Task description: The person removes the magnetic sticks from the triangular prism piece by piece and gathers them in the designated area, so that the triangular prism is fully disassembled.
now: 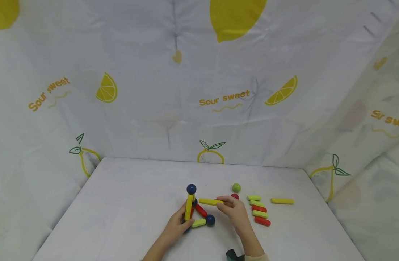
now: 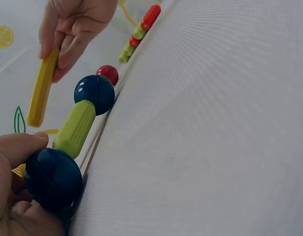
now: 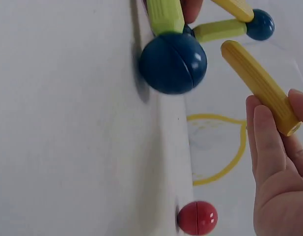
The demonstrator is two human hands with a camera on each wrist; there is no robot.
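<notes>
My left hand (image 1: 175, 227) holds a frame of toy building rods and balls on the white table, its thumb and fingers around the lower left corner. A yellow rod (image 1: 188, 208) of the frame rises to a dark blue ball (image 1: 191, 189). At the base, a red rod (image 1: 201, 210) and a light green rod (image 1: 198, 223) meet at another blue ball (image 1: 210, 220). Between thumb and fingers, my right hand (image 1: 234, 214) pinches the end of a loose yellow rod (image 3: 261, 88). Its far end points toward the frame, apart from the upper ball (image 3: 260, 24) in the right wrist view.
Right of the frame lie a green ball (image 1: 236, 187) and a red ball (image 1: 235, 196), partly behind the right hand. Farther right are several short rods (image 1: 260, 214) in a column and a yellow rod (image 1: 282, 201). A dark object (image 1: 232, 255) shows beside the right wrist.
</notes>
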